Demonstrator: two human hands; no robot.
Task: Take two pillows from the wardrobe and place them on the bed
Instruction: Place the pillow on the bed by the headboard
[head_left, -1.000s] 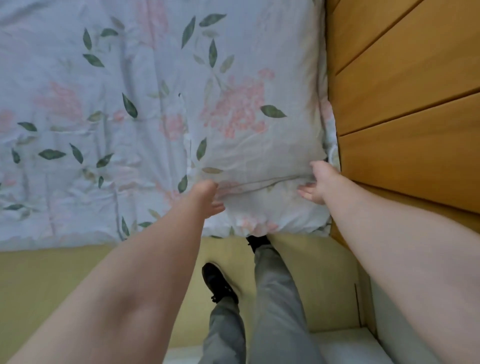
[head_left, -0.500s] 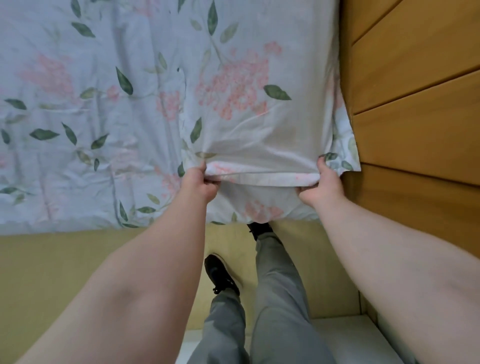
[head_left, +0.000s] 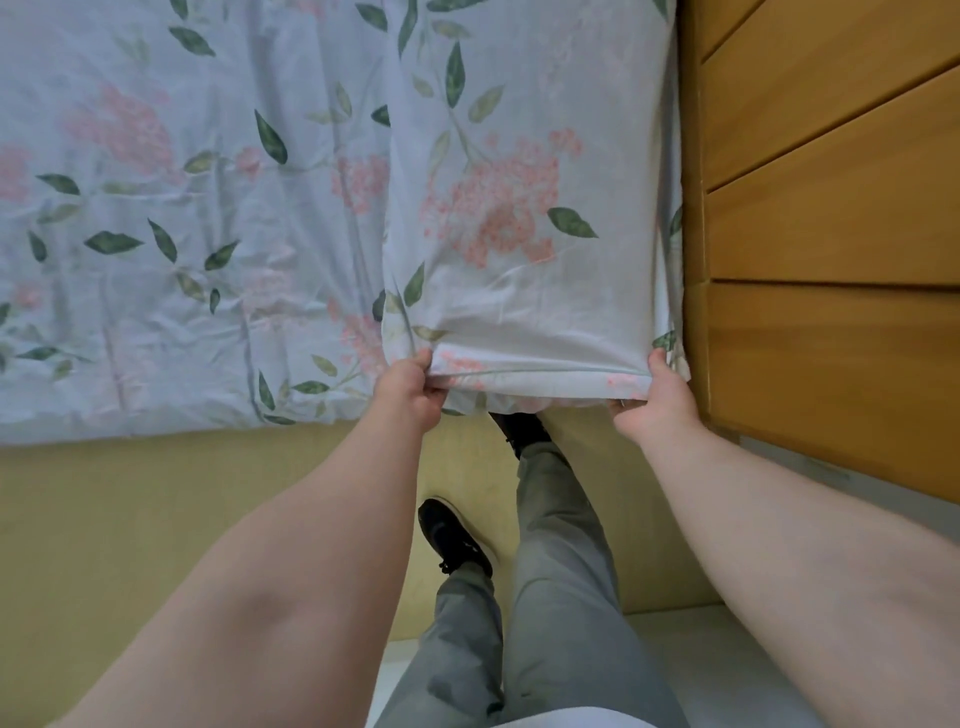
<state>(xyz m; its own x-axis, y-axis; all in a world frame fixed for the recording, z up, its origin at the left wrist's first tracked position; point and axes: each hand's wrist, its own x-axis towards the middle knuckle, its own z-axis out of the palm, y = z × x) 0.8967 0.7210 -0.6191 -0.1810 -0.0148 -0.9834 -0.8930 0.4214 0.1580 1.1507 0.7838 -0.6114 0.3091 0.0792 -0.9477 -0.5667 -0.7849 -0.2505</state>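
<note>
Between both hands (head_left: 535, 392), pillow (head_left: 524, 208) edge pinched

A flat, pale-blue cotton pillow printed with pink blossom clusters and dark green leaves (head_left: 524, 208) lies on the bed with the matching floral cover (head_left: 182, 234), at its right end, right beside the wooden board there. Its near edge hangs a little past the bed's edge and is lifted slightly, the fabric pinched at both near corners, so a white underside fold shows along that edge. The pillow's top surface is smooth, with faint creases.
</note>
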